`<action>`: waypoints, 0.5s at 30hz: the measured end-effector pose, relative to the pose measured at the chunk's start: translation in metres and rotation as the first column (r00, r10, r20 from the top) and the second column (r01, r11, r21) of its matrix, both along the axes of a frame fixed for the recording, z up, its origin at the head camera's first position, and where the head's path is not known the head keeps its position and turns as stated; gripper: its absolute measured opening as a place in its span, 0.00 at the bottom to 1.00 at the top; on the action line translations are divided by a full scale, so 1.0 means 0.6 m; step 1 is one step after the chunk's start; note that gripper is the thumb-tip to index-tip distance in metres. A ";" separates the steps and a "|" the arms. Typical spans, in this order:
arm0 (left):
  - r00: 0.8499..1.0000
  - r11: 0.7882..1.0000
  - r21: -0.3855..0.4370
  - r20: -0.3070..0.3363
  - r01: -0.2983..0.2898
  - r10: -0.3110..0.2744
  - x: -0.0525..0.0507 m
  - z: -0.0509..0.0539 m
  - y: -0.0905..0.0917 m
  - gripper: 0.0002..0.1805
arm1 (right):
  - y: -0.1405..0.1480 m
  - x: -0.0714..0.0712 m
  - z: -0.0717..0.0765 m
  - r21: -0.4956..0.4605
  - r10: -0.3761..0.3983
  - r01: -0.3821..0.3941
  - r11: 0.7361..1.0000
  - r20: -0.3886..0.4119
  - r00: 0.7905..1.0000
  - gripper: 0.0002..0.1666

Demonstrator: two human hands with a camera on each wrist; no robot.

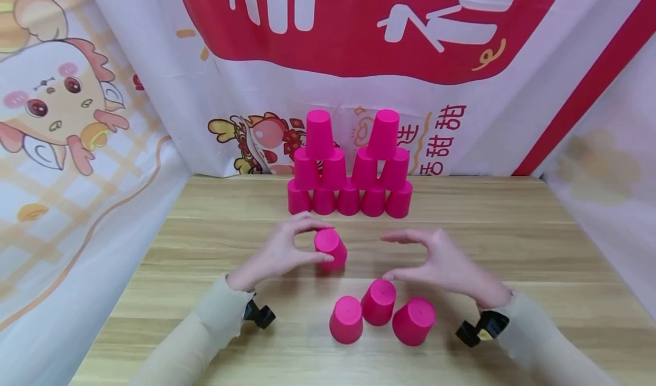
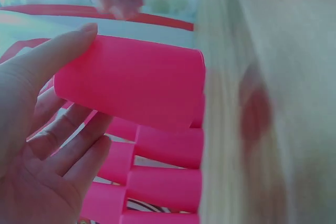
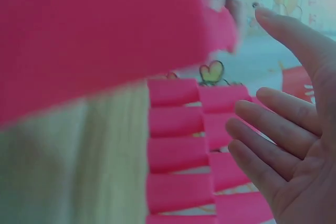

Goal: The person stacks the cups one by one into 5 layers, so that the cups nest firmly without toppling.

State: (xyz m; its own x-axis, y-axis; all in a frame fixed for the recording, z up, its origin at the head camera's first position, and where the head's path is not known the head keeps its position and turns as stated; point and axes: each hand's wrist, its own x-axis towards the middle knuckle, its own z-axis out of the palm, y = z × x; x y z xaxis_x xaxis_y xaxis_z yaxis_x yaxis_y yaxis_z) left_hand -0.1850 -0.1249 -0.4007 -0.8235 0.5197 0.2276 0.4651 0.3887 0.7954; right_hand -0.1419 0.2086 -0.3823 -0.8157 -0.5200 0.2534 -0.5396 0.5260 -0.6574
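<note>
My left hand (image 1: 282, 252) holds an upside-down pink cup (image 1: 329, 249) near its closed end, thumb on the near side and fingers on the far side. In the left wrist view the held cup (image 2: 131, 80) hides part of the cups behind it. My right hand (image 1: 443, 266) has its fingers spread and nothing between them. Its thumb is close to the middle one of three upside-down loose cups (image 1: 379, 303); whether they touch I cannot tell. The other two, a left cup (image 1: 346, 320) and a right cup (image 1: 414, 322), stand nearer me.
At the back of the wooden table (image 1: 230, 204) stands a three-level stack of upside-down pink cups (image 1: 348, 197), several below and two single ones on top. Behind it hangs a printed cloth (image 1: 328, 84). More patterned cloth (image 1: 77, 164) borders the left side.
</note>
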 end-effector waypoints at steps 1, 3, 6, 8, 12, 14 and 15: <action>1.000 1.000 0.006 -0.018 -0.003 0.003 -0.003 0.003 0.000 0.30 | -0.001 0.005 -0.006 -0.003 0.013 -0.013 1.000 0.008 1.000 0.40; 0.998 1.000 0.008 -0.053 -0.019 0.019 -0.008 0.011 0.002 0.30 | -0.003 0.017 -0.015 -0.006 0.037 -0.037 0.999 0.040 0.999 0.40; 0.995 0.999 0.022 -0.085 -0.046 0.048 -0.014 0.022 0.004 0.29 | -0.006 0.035 -0.030 -0.005 0.058 -0.057 0.998 0.082 0.995 0.39; 0.993 0.997 0.030 -0.095 -0.071 0.073 -0.016 0.029 0.007 0.30 | -0.008 0.045 -0.040 -0.010 0.061 -0.061 0.998 0.133 0.989 0.39; 0.987 0.993 0.077 -0.122 -0.095 0.104 -0.021 0.043 0.012 0.30 | -0.007 0.058 -0.052 -0.016 0.043 -0.041 0.999 0.226 0.973 0.37; 0.982 0.989 0.110 -0.151 -0.095 0.111 -0.025 0.050 0.015 0.30 | -0.007 0.060 -0.056 -0.020 0.034 -0.030 0.999 0.224 0.974 0.36; 0.980 0.987 0.128 -0.166 -0.092 0.113 -0.027 0.054 0.016 0.30 | -0.006 0.061 -0.057 -0.024 0.031 -0.026 0.999 0.216 0.976 0.35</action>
State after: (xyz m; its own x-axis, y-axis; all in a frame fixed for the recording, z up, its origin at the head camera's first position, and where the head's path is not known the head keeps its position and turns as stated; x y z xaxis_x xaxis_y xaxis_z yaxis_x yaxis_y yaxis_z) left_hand -0.2014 -0.1150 -0.3685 -0.8141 0.3952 0.4255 0.5615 0.3484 0.7506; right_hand -0.1055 0.2048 -0.4165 -0.8374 -0.5402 0.0833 -0.3979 0.4978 -0.7706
